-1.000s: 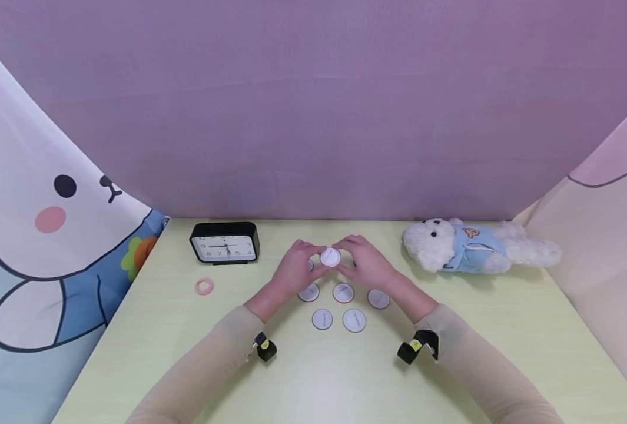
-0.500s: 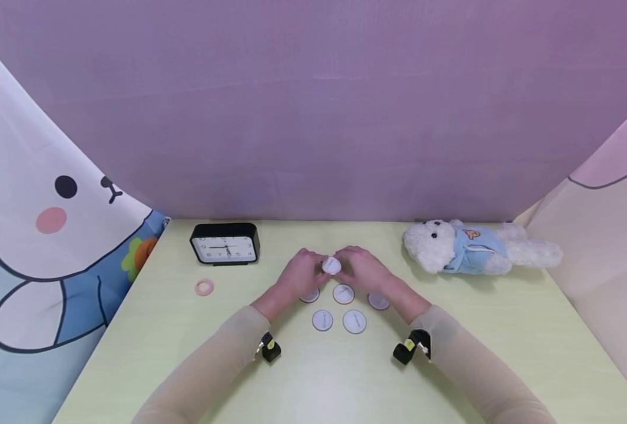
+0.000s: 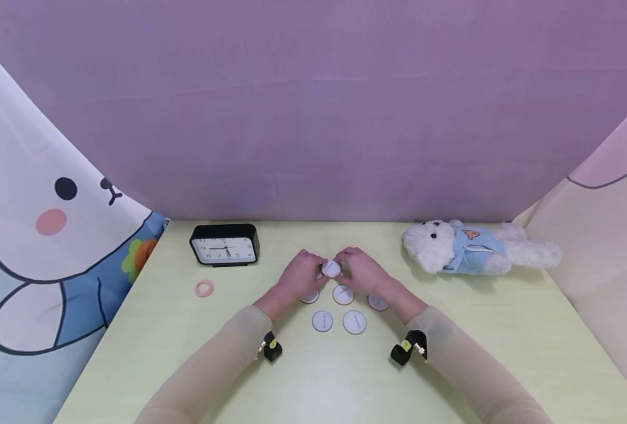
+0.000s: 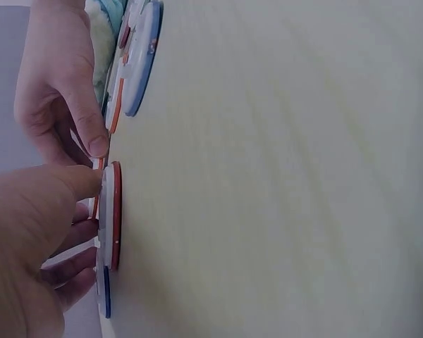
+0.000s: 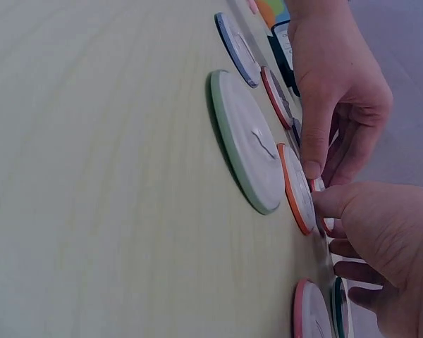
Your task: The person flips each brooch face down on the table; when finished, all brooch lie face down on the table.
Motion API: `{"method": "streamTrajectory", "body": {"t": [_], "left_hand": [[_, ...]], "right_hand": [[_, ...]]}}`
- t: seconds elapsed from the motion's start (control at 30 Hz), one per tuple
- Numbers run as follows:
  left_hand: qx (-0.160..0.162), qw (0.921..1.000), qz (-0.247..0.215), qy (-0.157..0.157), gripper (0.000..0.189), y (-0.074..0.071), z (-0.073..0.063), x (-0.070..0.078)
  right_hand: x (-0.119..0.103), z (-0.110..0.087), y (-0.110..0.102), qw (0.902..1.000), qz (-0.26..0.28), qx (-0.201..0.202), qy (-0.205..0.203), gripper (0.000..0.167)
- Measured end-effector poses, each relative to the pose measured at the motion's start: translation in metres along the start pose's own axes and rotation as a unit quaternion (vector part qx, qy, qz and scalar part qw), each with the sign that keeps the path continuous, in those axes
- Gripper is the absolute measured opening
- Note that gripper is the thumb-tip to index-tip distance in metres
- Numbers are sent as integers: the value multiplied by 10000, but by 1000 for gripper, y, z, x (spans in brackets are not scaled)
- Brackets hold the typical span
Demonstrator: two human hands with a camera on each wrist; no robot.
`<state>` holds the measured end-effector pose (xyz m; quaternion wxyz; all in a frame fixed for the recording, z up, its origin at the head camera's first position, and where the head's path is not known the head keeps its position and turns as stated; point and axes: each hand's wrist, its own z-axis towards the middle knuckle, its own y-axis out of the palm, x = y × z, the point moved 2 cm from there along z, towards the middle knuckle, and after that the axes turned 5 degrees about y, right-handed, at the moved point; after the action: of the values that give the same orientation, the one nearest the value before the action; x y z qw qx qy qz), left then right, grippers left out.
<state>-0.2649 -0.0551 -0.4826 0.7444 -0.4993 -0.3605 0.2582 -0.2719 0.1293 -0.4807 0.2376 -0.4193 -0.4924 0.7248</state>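
Note:
My left hand and right hand pinch a round pin badge from its two sides, pin side up. In the right wrist view its reddish rim shows only partly behind the thumbs. Nearer to me, several other badges lie pin side up: an orange-rimmed badge, a red-rimmed badge by the left hand, a pink-rimmed badge by the right hand, a blue-rimmed badge and a large green-rimmed badge in front. Some badges behind the hands are mostly hidden.
At the back left of the table stands a black clock, with a pink ring in front of it. A white plush toy in blue clothing lies at the back right. A purple cloth hangs behind the table.
Both hands have come down and slightly towards me with the held badge between them. In the last half second they barely move. The other badges in front stay where they were.

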Motion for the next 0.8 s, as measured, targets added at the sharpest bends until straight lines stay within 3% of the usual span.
{"method": "streamTrajectory", "body": {"t": [0.23, 0.43, 0.8], "left_hand": [[-139, 9996, -220, -88, 39, 0, 2, 2], [-190, 9993, -308, -11, 43, -2, 12, 6], [-511, 9977, -453, -51, 48, 2, 40, 36]], "right_hand": [[2, -2, -4, 9999, -37, -80, 141, 42], [11, -9, -22, 9981, 146, 336, 505, 42], [27, -28, -36, 9951, -130, 299, 936, 45]]}}
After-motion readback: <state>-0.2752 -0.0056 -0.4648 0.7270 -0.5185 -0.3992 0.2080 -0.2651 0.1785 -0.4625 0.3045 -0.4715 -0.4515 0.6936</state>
